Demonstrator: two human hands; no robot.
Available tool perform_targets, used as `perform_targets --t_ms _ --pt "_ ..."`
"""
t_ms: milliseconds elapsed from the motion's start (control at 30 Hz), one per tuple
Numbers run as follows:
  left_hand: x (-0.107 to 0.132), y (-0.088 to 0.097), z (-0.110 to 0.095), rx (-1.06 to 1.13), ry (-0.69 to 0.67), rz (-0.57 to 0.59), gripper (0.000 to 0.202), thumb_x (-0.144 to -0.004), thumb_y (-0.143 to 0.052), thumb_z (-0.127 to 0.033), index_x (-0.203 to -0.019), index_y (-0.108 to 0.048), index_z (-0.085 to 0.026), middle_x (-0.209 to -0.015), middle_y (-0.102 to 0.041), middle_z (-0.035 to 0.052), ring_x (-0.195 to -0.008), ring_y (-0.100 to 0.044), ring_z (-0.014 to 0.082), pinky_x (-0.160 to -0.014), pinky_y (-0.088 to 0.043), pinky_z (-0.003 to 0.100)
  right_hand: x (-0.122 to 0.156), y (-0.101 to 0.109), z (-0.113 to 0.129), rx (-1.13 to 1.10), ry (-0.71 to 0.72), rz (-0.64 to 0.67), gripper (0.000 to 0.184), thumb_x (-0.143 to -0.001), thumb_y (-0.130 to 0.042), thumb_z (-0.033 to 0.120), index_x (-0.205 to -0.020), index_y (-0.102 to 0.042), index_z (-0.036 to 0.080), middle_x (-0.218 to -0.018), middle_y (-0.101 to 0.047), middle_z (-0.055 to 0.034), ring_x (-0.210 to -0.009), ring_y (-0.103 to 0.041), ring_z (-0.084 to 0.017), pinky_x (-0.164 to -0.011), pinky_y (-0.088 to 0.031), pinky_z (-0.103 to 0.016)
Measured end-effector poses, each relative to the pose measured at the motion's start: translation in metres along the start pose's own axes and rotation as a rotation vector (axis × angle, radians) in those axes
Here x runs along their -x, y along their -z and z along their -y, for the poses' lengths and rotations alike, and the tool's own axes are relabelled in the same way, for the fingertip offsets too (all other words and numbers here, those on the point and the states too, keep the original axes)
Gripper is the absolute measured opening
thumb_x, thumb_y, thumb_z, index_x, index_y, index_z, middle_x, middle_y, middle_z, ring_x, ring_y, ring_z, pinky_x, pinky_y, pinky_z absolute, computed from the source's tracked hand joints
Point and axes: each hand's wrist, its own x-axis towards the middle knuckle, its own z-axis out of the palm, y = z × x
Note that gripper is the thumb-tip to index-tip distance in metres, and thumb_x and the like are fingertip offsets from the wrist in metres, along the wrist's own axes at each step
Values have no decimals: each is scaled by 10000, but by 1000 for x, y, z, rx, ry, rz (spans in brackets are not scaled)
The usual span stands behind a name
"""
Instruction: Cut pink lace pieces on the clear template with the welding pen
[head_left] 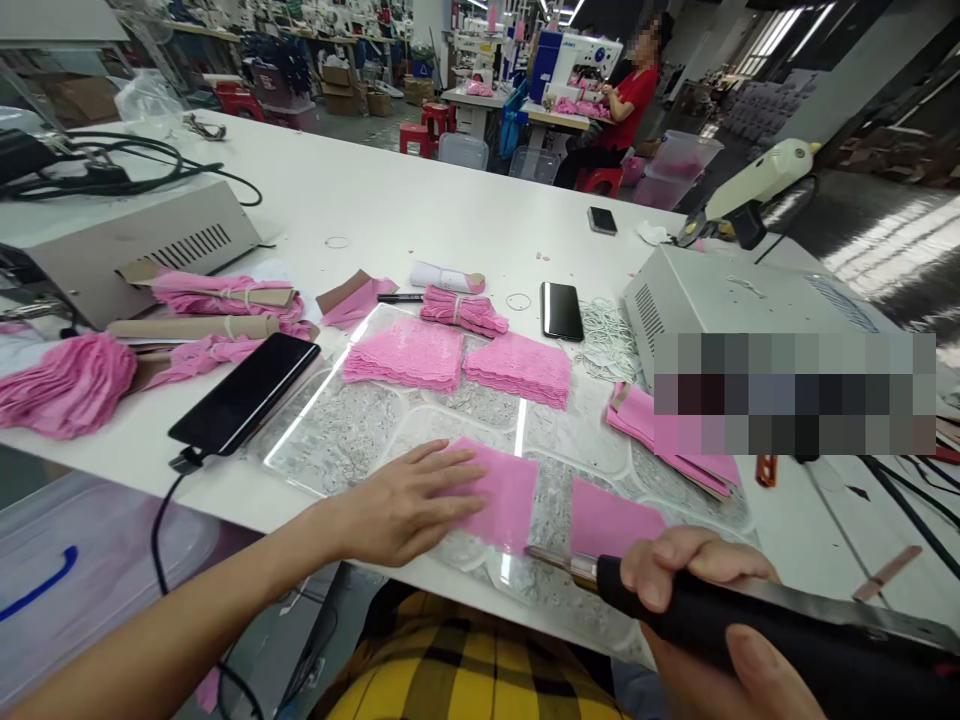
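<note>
My left hand [409,500] lies flat with fingers stretched out on a pink lace piece [504,495], pressing it onto a clear glass plate [337,430]. My right hand [697,590] is wrapped round the black handle of a hot cutting tool [750,625]. Its metal tip [559,560] rests at the near edge of the pink piece. A second pink piece [611,520] lies just right of the gap. Two stacks of cut pink lace [409,352] [521,368] sit at the plate's far side.
A black phone on a cable [244,392] lies left of the plate; another phone [561,310] lies behind it. Grey power boxes [720,300] [142,245] stand right and left. Bundles of pink lace [67,385] lie at left. A person in red [626,105] sits at a sewing machine far back.
</note>
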Motion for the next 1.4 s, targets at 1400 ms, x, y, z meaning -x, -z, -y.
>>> perform_targets --t_ms 1400 --pt "52 1 26 -77 224 -50 542 -816 -456 16 -1223 -637 -293 -1469 -457 21 -1409 -333 267 -1112 -332 453 -21 -115 -51 -42 101 270 178 -846 -557 268 -1016 -599 233 -930 -571 -24 -654 -565 -116 -672 -522 -353"
